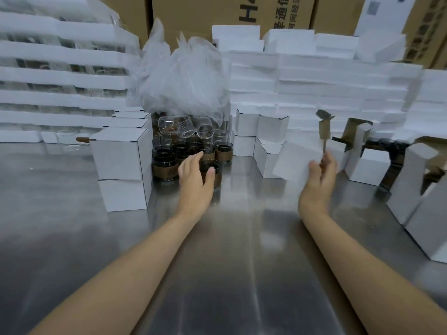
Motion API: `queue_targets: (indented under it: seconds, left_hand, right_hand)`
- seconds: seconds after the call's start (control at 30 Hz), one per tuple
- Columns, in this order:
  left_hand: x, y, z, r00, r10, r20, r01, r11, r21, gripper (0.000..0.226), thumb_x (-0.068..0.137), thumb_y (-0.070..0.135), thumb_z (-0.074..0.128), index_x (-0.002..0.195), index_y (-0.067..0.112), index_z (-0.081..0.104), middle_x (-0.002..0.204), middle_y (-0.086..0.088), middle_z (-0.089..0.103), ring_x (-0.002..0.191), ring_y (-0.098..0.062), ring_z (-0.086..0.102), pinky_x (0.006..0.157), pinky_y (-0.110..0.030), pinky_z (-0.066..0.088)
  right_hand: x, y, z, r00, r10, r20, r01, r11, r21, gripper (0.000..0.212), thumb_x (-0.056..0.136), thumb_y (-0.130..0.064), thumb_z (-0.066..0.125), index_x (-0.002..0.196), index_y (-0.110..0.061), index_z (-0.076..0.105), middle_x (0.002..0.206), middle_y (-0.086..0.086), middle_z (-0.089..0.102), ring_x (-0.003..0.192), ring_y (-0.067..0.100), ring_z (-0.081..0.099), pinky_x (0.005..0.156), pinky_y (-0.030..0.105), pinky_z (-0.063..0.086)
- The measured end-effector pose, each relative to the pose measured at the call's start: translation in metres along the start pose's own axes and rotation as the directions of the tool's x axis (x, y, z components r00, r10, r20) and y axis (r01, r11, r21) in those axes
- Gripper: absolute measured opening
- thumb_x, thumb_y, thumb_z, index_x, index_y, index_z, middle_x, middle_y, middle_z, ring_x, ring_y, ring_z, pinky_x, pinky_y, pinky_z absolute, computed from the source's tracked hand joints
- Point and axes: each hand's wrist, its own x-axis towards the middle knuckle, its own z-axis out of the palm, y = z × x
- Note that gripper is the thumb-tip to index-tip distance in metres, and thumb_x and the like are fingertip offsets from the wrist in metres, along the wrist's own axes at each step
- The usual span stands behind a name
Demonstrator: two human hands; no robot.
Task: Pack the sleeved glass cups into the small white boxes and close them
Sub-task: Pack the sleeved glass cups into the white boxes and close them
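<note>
Left hand [194, 176], fingers apart, at brown-sleeved glass cup [217, 181]; right hand [319, 176] pinches white cardboard box [297, 158]; stacked boxes [121, 153] crowd steel table [242, 238]

Packing warehouse, stacked cartons [232, 13], foam sheets [314, 78], steel table [229, 262]

— Where is the left hand [196, 172]?
— Its forearm stretches from seven o'clock toward one. The fingers are straight, the thumb spread wide, gripping nothing.
— And the right hand [323, 171]?
— Its forearm runs from five o'clock toward eleven, wrist raised. Thumb and curled fingers pinch a blurred white box [297, 158] at its ten o'clock.
</note>
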Motion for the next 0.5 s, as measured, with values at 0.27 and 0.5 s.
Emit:
queue_targets:
  seconds: [0.27,0.5]
  left_hand:
    - [-0.009,0.005,0.004,0.913,0.121,0.390,-0.014,0.964,-0.265,0.081,0.082,0.055,0.063,0.148,0.035,0.021,0.145,0.026,0.038,0.131,0.006,0.041,0.109,-0.028,0.039]
    - [-0.003,-0.004,0.009,0.928,0.216,0.305,-0.187,0.975,-0.123,0.075,0.079,0.044,0.074,0.142,0.044,0.033,0.147,0.014,0.025,0.124,0.025,0.025,0.101,0.001,0.023]
  right_hand:
    - [-0.024,-0.007,0.032,0.659,0.238,0.714,-0.267,0.961,-0.074,0.025,0.090,-0.028,0.052,0.113,-0.021,0.059,0.104,-0.011,0.067,0.093,0.002,0.061,0.081,0.016,0.047]
    - [-0.028,-0.005,0.037,0.683,0.293,0.669,-0.236,0.956,-0.177,0.070,0.086,-0.060,0.054,0.144,-0.022,0.044,0.143,-0.006,0.050,0.129,0.007,0.048,0.104,0.024,0.043]
